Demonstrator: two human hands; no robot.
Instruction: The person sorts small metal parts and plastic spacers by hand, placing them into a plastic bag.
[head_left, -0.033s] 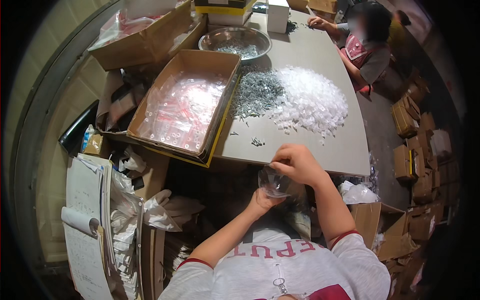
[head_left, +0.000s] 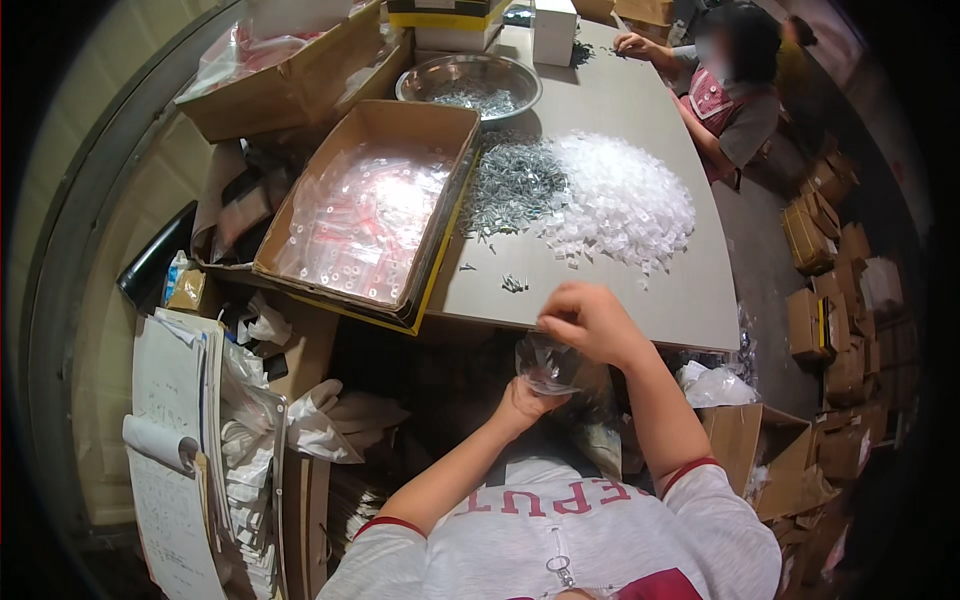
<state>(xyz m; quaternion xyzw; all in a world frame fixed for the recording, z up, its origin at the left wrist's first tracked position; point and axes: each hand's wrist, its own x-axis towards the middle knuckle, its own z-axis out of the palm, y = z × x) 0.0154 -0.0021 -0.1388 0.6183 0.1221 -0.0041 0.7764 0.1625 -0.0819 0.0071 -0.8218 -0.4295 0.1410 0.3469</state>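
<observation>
My left hand [head_left: 530, 400] is closed on a clear plastic bag [head_left: 545, 368], held in front of the table's near edge. Just above the bag is my right hand [head_left: 597, 322], its fingers curled in together; whatever is between them, if anything, is hidden. Beyond it on the table lie a small cluster of screws [head_left: 514, 284], a large pile of grey metal screws [head_left: 510, 185] and a heap of small white plastic pieces [head_left: 625, 200]. To the left stands an open cardboard box [head_left: 385, 122] filled with small clear bags with red markings.
A metal bowl [head_left: 535, 85] with small metal parts stands behind the box. Papers [head_left: 165, 370] on a rack are at my left. Across the table [head_left: 690, 310] a person [head_left: 745, 110] handles dark pieces. Cardboard boxes [head_left: 735, 440] crowd the right side.
My right hand has risen very slightly away from the bag. The left hand stays put with the bag.
</observation>
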